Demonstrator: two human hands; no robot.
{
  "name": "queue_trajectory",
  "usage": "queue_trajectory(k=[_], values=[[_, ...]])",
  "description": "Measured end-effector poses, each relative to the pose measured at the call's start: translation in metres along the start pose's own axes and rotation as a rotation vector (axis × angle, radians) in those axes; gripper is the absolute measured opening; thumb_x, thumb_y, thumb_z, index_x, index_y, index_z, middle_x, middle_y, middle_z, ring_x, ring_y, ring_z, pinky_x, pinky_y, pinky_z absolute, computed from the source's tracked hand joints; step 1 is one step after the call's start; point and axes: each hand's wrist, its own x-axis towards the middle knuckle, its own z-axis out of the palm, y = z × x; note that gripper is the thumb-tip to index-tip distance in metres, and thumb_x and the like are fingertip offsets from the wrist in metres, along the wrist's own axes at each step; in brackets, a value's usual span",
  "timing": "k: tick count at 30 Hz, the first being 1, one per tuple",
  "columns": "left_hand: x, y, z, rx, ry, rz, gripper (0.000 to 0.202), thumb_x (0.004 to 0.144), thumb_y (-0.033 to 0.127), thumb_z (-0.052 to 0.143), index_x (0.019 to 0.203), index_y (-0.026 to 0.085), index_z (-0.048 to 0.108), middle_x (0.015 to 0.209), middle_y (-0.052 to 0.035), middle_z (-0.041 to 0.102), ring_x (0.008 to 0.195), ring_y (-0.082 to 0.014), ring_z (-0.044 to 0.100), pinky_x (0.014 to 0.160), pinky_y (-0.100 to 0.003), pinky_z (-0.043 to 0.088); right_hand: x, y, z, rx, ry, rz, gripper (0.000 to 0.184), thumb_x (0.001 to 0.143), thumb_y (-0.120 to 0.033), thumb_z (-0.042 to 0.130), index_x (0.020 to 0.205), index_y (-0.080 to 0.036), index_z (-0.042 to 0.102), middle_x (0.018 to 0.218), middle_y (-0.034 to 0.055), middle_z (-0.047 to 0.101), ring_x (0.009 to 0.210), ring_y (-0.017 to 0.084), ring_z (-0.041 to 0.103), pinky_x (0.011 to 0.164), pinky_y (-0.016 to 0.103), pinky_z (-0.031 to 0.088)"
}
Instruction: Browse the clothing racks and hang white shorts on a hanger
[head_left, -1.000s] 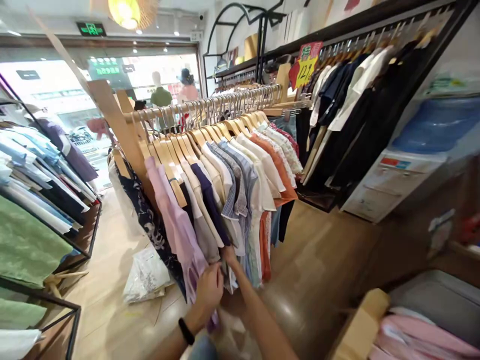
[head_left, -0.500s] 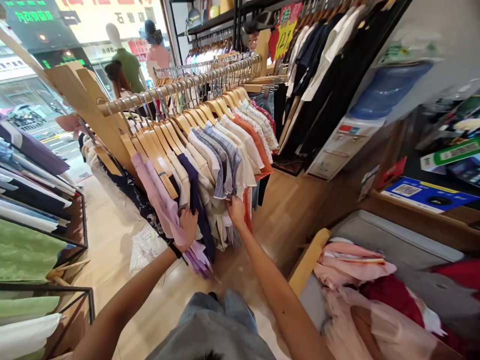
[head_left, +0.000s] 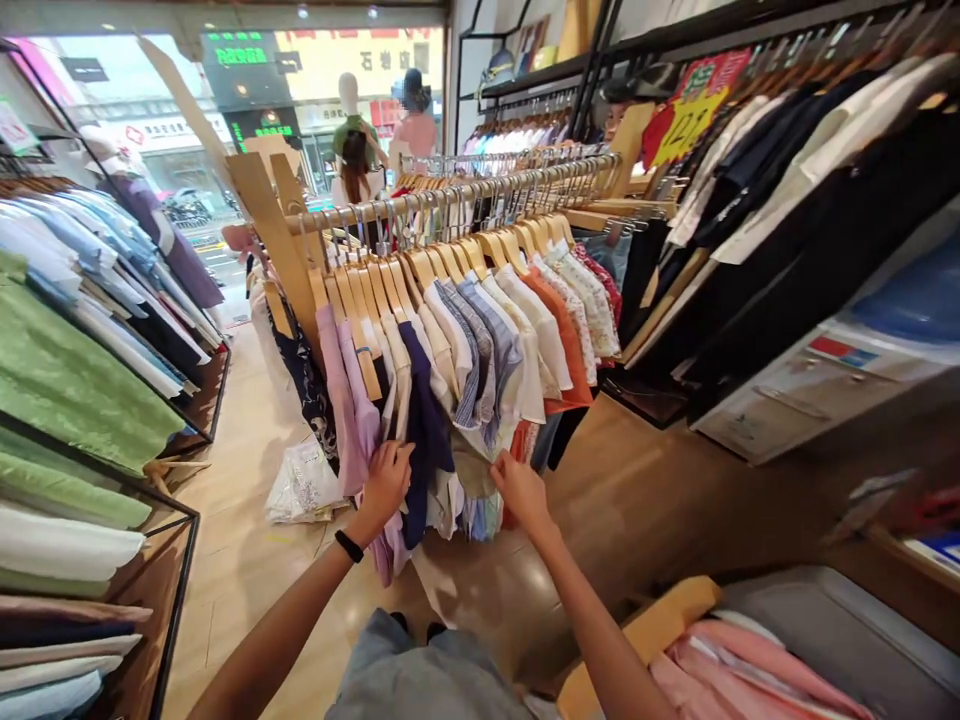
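Observation:
A row of shirts hangs on wooden hangers from a wooden rail (head_left: 480, 188). My left hand (head_left: 388, 482), with a black band on its wrist, is at the front edges of the garments, between a lilac shirt (head_left: 341, 400) and a navy shirt (head_left: 424, 430). Its fingers are curled in on the cloth by a cream shirt (head_left: 402, 375). My right hand (head_left: 521, 490) pinches the lower edge of a light shirt, close to a blue-grey shirt (head_left: 491, 350). Exactly which layer it holds is hard to make out. An orange shirt (head_left: 559, 335) hangs farther right.
Clothes racks stand at left, with a green garment (head_left: 82, 365), and at right, with dark trousers (head_left: 817, 260). A clear plastic bag (head_left: 304, 482) lies on the floor. Pink clothing (head_left: 750, 670) lies at lower right. People stand near the shop front.
My view has swung left, so the rail sits farther right in the picture. Both hands remain at the shirts; the cloth between them now hangs more spread, showing an olive-toned piece.

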Motion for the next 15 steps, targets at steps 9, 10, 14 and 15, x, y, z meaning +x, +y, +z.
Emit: queue_trajectory(k=[9, 10, 14, 15], values=[[0.038, 0.006, -0.006, -0.288, 0.451, -0.374, 0.049, 0.093, 0.028, 0.053, 0.138, 0.013, 0.04, 0.134, -0.0177, 0.046, 0.131, -0.0248, 0.044, 0.113, -0.043, 0.038, 0.015, -0.107, -0.069, 0.597, -0.003, -0.5, 0.039, 0.103, -0.032, 0.031, 0.116, -0.017, 0.065, 0.102, 0.007, 0.073, 0.092, 0.015, 0.069, 0.081, 0.023, 0.048], [0.044, 0.002, -0.008, -0.285, 0.48, -0.43, 0.05, 0.092, 0.028, 0.055, 0.137, 0.013, 0.041, 0.134, -0.0183, 0.046, 0.131, -0.0255, 0.044, 0.113, -0.043, 0.037, 0.021, -0.125, -0.07, 0.598, -0.035, -0.522, 0.039, 0.103, -0.031, 0.032, 0.124, -0.017, 0.061, 0.106, 0.0078, 0.072, 0.096, 0.016, 0.068, 0.084, 0.024, 0.049], [0.054, -0.019, -0.018, -0.315, 0.309, -0.546, 0.028, 0.093, 0.033, 0.054, 0.111, 0.013, 0.059, 0.112, -0.0145, 0.063, 0.11, -0.0268, 0.059, 0.1, -0.043, 0.047, 0.04, -0.169, -0.055, 0.317, 0.067, -0.363, 0.052, 0.098, -0.044, 0.047, 0.133, -0.005, 0.05, 0.116, 0.0225, 0.066, 0.107, 0.029, 0.066, 0.087, 0.034, 0.05], [0.052, -0.024, -0.021, -0.341, 0.241, -0.535, 0.024, 0.094, 0.032, 0.05, 0.104, 0.014, 0.061, 0.104, -0.0128, 0.066, 0.1, -0.0255, 0.062, 0.094, -0.042, 0.049, 0.043, -0.172, -0.05, 0.27, 0.091, -0.322, 0.051, 0.099, -0.045, 0.045, 0.129, -0.005, 0.052, 0.115, 0.0237, 0.066, 0.106, 0.03, 0.066, 0.086, 0.034, 0.05]])
